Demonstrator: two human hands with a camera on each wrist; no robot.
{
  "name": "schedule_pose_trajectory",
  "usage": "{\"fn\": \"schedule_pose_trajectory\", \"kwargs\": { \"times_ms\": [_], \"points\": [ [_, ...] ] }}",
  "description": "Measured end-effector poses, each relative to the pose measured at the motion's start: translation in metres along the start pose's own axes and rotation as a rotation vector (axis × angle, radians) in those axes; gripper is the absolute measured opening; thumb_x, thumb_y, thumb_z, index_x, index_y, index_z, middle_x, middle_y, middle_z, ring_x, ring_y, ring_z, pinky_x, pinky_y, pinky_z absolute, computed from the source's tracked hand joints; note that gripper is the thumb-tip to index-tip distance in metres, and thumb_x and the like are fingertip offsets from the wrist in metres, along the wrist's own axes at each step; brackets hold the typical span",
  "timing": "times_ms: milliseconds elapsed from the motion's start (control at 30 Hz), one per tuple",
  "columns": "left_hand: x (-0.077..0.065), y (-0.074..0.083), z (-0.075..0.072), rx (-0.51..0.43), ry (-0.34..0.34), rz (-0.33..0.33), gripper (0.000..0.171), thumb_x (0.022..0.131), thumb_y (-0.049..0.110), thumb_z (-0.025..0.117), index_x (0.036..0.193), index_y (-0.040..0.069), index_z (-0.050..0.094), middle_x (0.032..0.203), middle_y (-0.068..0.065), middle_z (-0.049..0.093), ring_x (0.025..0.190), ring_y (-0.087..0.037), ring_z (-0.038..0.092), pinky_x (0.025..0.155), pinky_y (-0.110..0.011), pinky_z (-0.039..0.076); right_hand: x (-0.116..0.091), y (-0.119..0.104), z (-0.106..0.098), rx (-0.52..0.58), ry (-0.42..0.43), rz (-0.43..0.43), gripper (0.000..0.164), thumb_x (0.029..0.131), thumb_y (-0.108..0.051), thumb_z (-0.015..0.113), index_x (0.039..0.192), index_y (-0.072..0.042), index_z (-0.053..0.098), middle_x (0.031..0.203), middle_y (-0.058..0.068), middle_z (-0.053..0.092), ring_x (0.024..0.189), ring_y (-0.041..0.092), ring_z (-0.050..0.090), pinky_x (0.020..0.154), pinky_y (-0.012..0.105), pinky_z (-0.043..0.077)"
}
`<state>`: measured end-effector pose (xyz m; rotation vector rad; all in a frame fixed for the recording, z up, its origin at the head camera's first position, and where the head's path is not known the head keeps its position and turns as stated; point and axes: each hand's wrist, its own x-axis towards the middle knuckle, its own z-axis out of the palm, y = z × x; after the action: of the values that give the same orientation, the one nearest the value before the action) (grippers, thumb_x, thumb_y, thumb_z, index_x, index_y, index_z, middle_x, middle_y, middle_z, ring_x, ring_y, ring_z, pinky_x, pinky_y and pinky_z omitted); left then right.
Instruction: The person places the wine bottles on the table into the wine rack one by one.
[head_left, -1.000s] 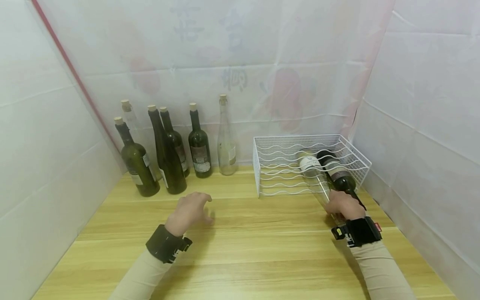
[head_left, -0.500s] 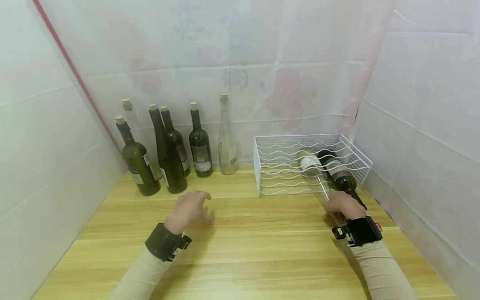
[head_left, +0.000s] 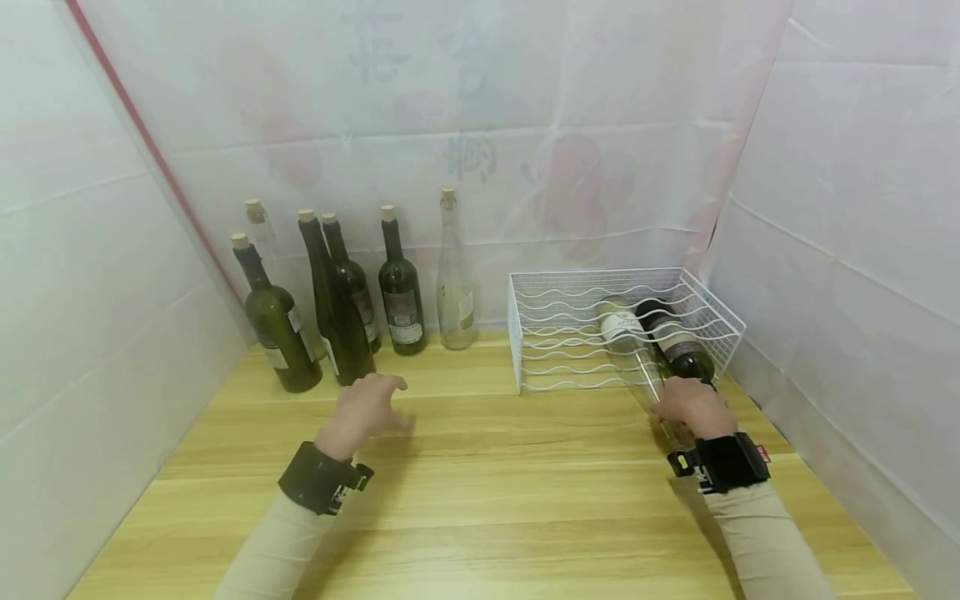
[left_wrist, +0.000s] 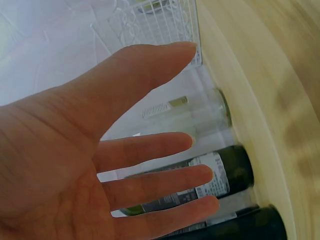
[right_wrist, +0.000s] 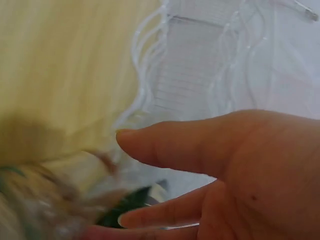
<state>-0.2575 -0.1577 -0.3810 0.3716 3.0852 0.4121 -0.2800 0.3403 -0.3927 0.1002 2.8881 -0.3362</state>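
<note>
My left hand (head_left: 365, 414) hovers above the table with thumb and fingers spread and nothing between them. In the left wrist view, its outstretched fingers stand before a clear bottle (left_wrist: 205, 112) and a dark green bottle (left_wrist: 235, 172). At the wire rack, my right hand (head_left: 696, 407) is over the neck of a clear glass wine bottle (head_left: 630, 346) lying in it. The right thumb and fingers (right_wrist: 165, 212) look straight and apart in the right wrist view, beside blurred clear glass; contact is unclear. A dark wine bottle (head_left: 678, 343) lies alongside, its neck hidden by the hand.
The white wire rack (head_left: 517, 350) has wavy bars and stands against the back sheet. Several corked bottles stand upright at the left, including a tall dark one (head_left: 341, 325), a green one (head_left: 281, 337) and a clear one (head_left: 455, 308). White sheets (head_left: 847, 208) enclose the table.
My left hand has moved slightly left toward the standing bottles. My right hand has shifted slightly right over the bottle necks. The bottles look unmoved.
</note>
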Motion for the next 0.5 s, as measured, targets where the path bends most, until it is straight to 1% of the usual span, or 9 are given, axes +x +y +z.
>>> {"fn": "schedule_pose_trajectory", "kwargs": {
  "times_ms": [67, 133, 233, 267, 367, 433, 500],
  "points": [
    [0.001, -0.003, -0.002, -0.003, -0.009, -0.015, 0.064, 0.079, 0.035, 0.085, 0.133, 0.007, 0.065, 0.131, -0.020, 0.069, 0.111, -0.045, 0.068, 0.079, -0.059, 0.059, -0.004, -0.003, -0.007, -0.036, 0.026, -0.022, 0.034, 0.093, -0.031, 0.061, 0.099, 0.002, 0.062, 0.096, 0.023, 0.065, 0.086, 0.041, 0.062, 0.070, 0.055, 0.050],
    [0.002, -0.007, -0.005, -0.013, -0.015, -0.025, 0.066, 0.079, 0.036, 0.086, 0.135, 0.007, 0.064, 0.133, -0.021, 0.068, 0.113, -0.046, 0.067, 0.080, -0.058, 0.059, -0.008, -0.005, -0.014, -0.071, 0.050, -0.057, 0.042, 0.094, -0.034, 0.063, 0.106, 0.007, 0.061, 0.101, 0.028, 0.066, 0.089, 0.044, 0.065, 0.070, 0.056, 0.053],
    [0.004, -0.013, -0.008, -0.033, -0.010, -0.036, 0.068, 0.079, 0.035, 0.086, 0.136, 0.005, 0.063, 0.135, -0.022, 0.067, 0.114, -0.046, 0.066, 0.083, -0.057, 0.059, -0.015, -0.011, -0.022, -0.095, 0.068, -0.125, 0.055, 0.095, -0.036, 0.064, 0.123, 0.011, 0.058, 0.115, 0.035, 0.065, 0.101, 0.052, 0.065, 0.077, 0.060, 0.055],
    [0.005, -0.016, -0.009, -0.039, -0.008, -0.036, 0.069, 0.079, 0.035, 0.086, 0.136, 0.004, 0.063, 0.135, -0.022, 0.066, 0.115, -0.045, 0.066, 0.084, -0.055, 0.059, -0.017, -0.014, -0.025, -0.099, 0.072, -0.158, 0.057, 0.096, -0.036, 0.064, 0.126, 0.012, 0.058, 0.119, 0.036, 0.065, 0.105, 0.054, 0.064, 0.080, 0.061, 0.055],
    [0.007, -0.023, -0.011, -0.046, -0.003, -0.047, 0.070, 0.079, 0.034, 0.085, 0.136, 0.001, 0.062, 0.136, -0.024, 0.066, 0.109, -0.043, 0.068, 0.078, -0.049, 0.060, -0.025, -0.024, -0.029, -0.097, 0.068, -0.231, 0.059, 0.097, -0.034, 0.064, 0.135, 0.011, 0.056, 0.130, 0.037, 0.061, 0.114, 0.058, 0.060, 0.089, 0.063, 0.053],
    [0.008, -0.029, -0.011, -0.040, -0.007, -0.058, 0.070, 0.080, 0.033, 0.085, 0.137, 0.000, 0.061, 0.136, -0.025, 0.065, 0.110, -0.043, 0.068, 0.075, -0.048, 0.060, -0.030, -0.032, -0.030, -0.087, 0.064, -0.261, 0.058, 0.098, -0.034, 0.064, 0.136, 0.010, 0.056, 0.132, 0.036, 0.061, 0.113, 0.056, 0.062, 0.089, 0.062, 0.053],
    [0.008, -0.034, -0.012, -0.035, -0.007, -0.067, 0.070, 0.081, 0.034, 0.085, 0.137, 0.000, 0.061, 0.136, -0.025, 0.065, 0.111, -0.044, 0.067, 0.074, -0.050, 0.060, -0.036, -0.040, -0.029, -0.069, 0.065, -0.276, 0.056, 0.099, -0.033, 0.065, 0.136, 0.008, 0.057, 0.126, 0.033, 0.065, 0.108, 0.051, 0.066, 0.086, 0.059, 0.055]
  ]
}}
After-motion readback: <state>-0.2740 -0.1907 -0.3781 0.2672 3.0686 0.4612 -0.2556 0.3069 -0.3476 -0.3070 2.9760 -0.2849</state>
